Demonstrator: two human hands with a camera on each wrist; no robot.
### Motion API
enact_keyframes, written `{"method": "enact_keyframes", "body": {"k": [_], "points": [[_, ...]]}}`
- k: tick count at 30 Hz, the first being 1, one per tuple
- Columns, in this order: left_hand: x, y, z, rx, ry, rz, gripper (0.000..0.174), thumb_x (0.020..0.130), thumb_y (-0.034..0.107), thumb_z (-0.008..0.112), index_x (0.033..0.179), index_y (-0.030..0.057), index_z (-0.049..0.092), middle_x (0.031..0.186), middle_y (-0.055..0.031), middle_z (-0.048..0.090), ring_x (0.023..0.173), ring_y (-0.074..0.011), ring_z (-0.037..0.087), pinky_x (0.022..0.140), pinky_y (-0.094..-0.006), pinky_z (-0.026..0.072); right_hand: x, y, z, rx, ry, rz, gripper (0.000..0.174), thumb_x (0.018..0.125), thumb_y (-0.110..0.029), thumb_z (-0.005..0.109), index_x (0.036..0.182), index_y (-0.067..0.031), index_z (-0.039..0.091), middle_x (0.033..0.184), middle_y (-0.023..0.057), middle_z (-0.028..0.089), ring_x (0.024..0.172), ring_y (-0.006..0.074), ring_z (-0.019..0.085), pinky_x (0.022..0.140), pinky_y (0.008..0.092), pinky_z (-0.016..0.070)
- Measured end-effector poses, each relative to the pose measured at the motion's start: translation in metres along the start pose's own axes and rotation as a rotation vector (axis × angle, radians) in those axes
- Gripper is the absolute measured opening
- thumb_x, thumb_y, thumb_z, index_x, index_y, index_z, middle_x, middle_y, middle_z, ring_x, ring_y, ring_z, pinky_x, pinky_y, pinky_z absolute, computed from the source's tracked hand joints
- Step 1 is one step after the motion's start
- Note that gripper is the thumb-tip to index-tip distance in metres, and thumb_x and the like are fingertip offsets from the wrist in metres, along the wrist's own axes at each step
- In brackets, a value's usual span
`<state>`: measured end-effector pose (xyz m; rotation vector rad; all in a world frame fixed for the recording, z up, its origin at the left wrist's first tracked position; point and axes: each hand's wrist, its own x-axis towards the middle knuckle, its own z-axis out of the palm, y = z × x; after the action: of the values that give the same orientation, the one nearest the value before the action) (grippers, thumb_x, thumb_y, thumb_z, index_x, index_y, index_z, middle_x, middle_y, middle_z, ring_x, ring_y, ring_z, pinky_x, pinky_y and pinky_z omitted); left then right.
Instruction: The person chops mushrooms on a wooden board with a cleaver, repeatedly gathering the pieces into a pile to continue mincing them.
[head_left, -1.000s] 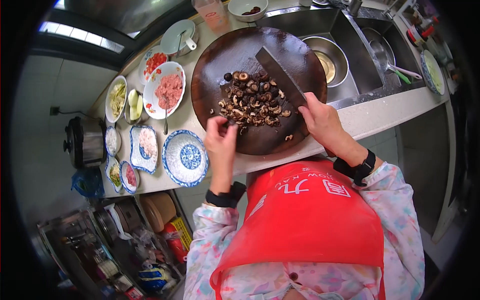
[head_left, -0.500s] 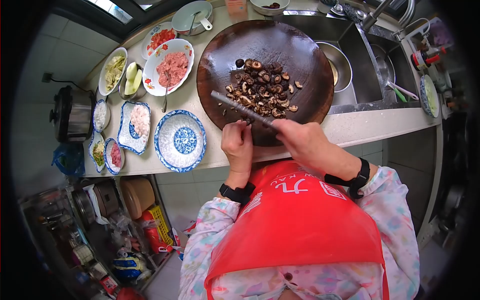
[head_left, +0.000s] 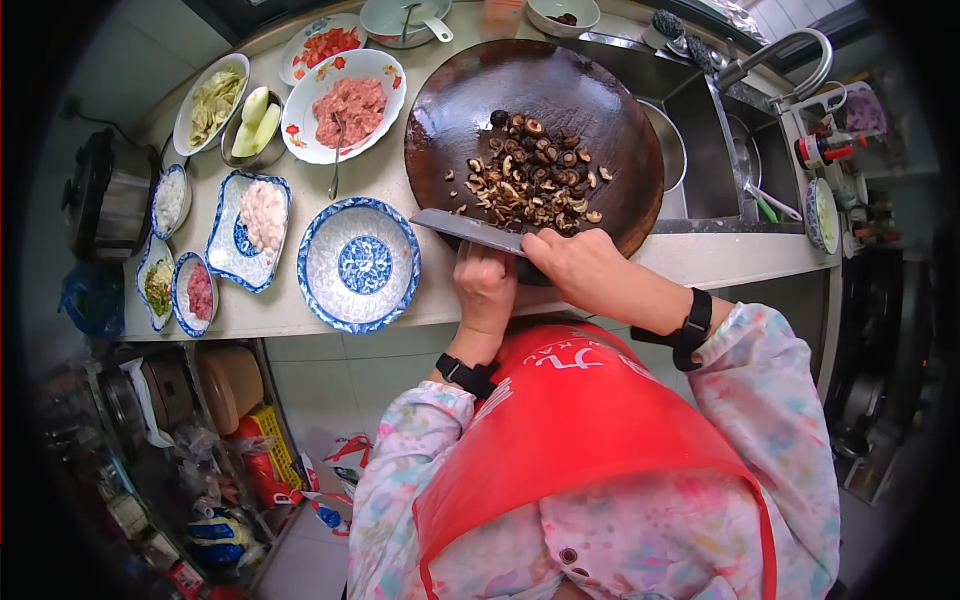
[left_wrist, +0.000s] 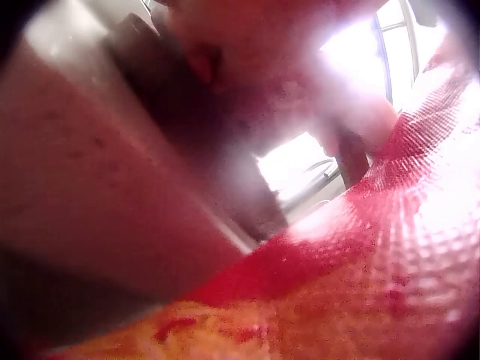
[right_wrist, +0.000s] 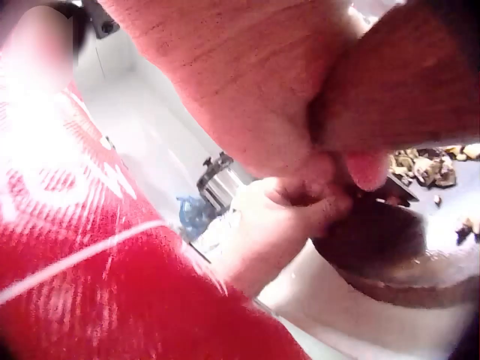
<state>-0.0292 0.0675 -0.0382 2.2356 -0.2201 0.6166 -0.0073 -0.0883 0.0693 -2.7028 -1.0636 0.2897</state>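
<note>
My right hand [head_left: 600,268] grips a cleaver [head_left: 465,227], its blade lying across the near left edge of the round dark chopping board [head_left: 560,75]. The cleaver's wooden handle [right_wrist: 409,86] shows large in the right wrist view. My left hand [head_left: 487,287] sits just under the blade at the board's near edge, its fingers curled; they pinch a shiitake mushroom, now hidden behind the blade. On the board lies a heap of mushrooms [head_left: 535,165], whole dark caps at the back and sliced pieces in front.
A blue-and-white bowl [head_left: 325,290] stands left of the board. Beyond it are a dish of pale meat [head_left: 248,255], a bowl of minced meat [head_left: 378,135] with a spoon, and several smaller dishes. A sink [head_left: 708,190] with a metal basin lies to the right.
The cleaver has swung from the board's right side to its near left edge, over the left hand. My left hand has drawn toward the near rim. The head view has shifted.
</note>
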Motion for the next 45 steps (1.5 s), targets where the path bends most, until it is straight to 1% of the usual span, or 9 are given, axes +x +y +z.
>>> {"method": "enact_keyframes", "body": {"k": [7, 15, 18, 24, 32, 38, 39, 43, 45], "points": [[0.006, 0.005, -0.005, 0.008, 0.070, 0.034, 0.010, 0.073, -0.002, 0.063, 0.081, 0.0029, 0.061, 0.084, -0.0126, 0.060, 0.080, -0.0325, 0.054, 0.072, -0.0404, 0.0472, -0.012, 0.000, 0.006, 0.108, 0.170, 0.179, 0.017, 0.079, -0.007, 0.057, 0.094, -0.0072, 0.050, 0.082, 0.0110, 0.060, 0.067, 0.0336, 0.062, 0.052, 0.0446, 0.0479], [0.003, 0.003, -0.004, 0.017, 0.111, 0.097, 0.012, 0.069, -0.005, 0.059, 0.080, 0.0012, 0.061, 0.081, -0.0147, 0.057, 0.074, -0.0354, 0.052, 0.068, -0.0444, 0.0454, -0.013, -0.008, -0.009, -0.028, -0.030, 0.032, 0.022, 0.073, -0.005, 0.061, 0.092, -0.0047, 0.049, 0.081, 0.0115, 0.061, 0.064, 0.0309, 0.064, 0.050, 0.0423, 0.0484], [-0.001, 0.004, -0.001, 0.050, 0.106, 0.049, 0.013, 0.070, -0.004, 0.060, 0.081, 0.0014, 0.061, 0.081, -0.0141, 0.057, 0.074, -0.0349, 0.052, 0.067, -0.0436, 0.0458, 0.009, -0.006, 0.007, -0.046, 0.035, 0.000, 0.022, 0.073, -0.005, 0.061, 0.092, -0.0047, 0.049, 0.080, 0.0120, 0.061, 0.065, 0.0308, 0.064, 0.050, 0.0419, 0.0483], [0.006, 0.013, 0.007, 0.070, 0.148, 0.007, 0.009, 0.075, -0.004, 0.060, 0.081, 0.0020, 0.060, 0.087, -0.0128, 0.061, 0.081, -0.0326, 0.056, 0.072, -0.0406, 0.0481, -0.007, 0.015, 0.005, 0.108, 0.162, 0.087, 0.015, 0.086, -0.016, 0.058, 0.096, -0.0067, 0.050, 0.085, 0.0134, 0.062, 0.068, 0.0353, 0.062, 0.056, 0.0477, 0.0474], [0.002, 0.015, 0.007, 0.078, 0.160, -0.048, 0.008, 0.075, -0.003, 0.061, 0.080, 0.0022, 0.060, 0.082, -0.0129, 0.058, 0.076, -0.0334, 0.054, 0.068, -0.0423, 0.0466, -0.012, 0.019, -0.007, 0.083, -0.059, 0.017, 0.016, 0.080, -0.010, 0.058, 0.093, -0.0027, 0.050, 0.080, 0.0150, 0.063, 0.069, 0.0360, 0.064, 0.057, 0.0452, 0.0496], [0.001, 0.015, 0.003, 0.075, 0.158, -0.062, 0.009, 0.074, -0.003, 0.062, 0.080, 0.0030, 0.060, 0.082, -0.0120, 0.058, 0.075, -0.0332, 0.055, 0.068, -0.0422, 0.0465, 0.015, 0.018, 0.001, 0.163, -0.036, 0.047, 0.014, 0.087, -0.015, 0.057, 0.092, -0.0037, 0.049, 0.080, 0.0179, 0.063, 0.073, 0.0381, 0.062, 0.059, 0.0476, 0.0473], [0.001, 0.016, 0.002, 0.058, 0.165, -0.066, 0.010, 0.073, -0.003, 0.062, 0.080, 0.0032, 0.060, 0.082, -0.0119, 0.058, 0.075, -0.0331, 0.055, 0.068, -0.0421, 0.0465, 0.012, 0.017, -0.005, 0.175, -0.065, 0.141, 0.015, 0.088, -0.015, 0.057, 0.094, -0.0040, 0.050, 0.079, 0.0175, 0.063, 0.074, 0.0386, 0.062, 0.060, 0.0485, 0.0469], [0.002, 0.014, 0.005, 0.030, 0.237, -0.054, 0.008, 0.073, -0.004, 0.062, 0.078, 0.0025, 0.060, 0.076, -0.0139, 0.058, 0.072, -0.0341, 0.055, 0.065, -0.0422, 0.0457, -0.008, 0.018, -0.015, 0.182, -0.028, 0.099, 0.016, 0.088, -0.016, 0.057, 0.095, -0.0038, 0.050, 0.079, 0.0176, 0.063, 0.073, 0.0392, 0.061, 0.060, 0.0482, 0.0471], [0.001, 0.016, 0.003, 0.074, 0.167, -0.106, 0.008, 0.073, -0.004, 0.062, 0.078, 0.0026, 0.060, 0.075, -0.0145, 0.057, 0.072, -0.0345, 0.056, 0.065, -0.0426, 0.0458, -0.013, 0.018, -0.018, 0.154, -0.070, 0.016, 0.016, 0.088, -0.015, 0.057, 0.094, -0.0036, 0.049, 0.080, 0.0177, 0.063, 0.072, 0.0387, 0.062, 0.060, 0.0476, 0.0475]]}}
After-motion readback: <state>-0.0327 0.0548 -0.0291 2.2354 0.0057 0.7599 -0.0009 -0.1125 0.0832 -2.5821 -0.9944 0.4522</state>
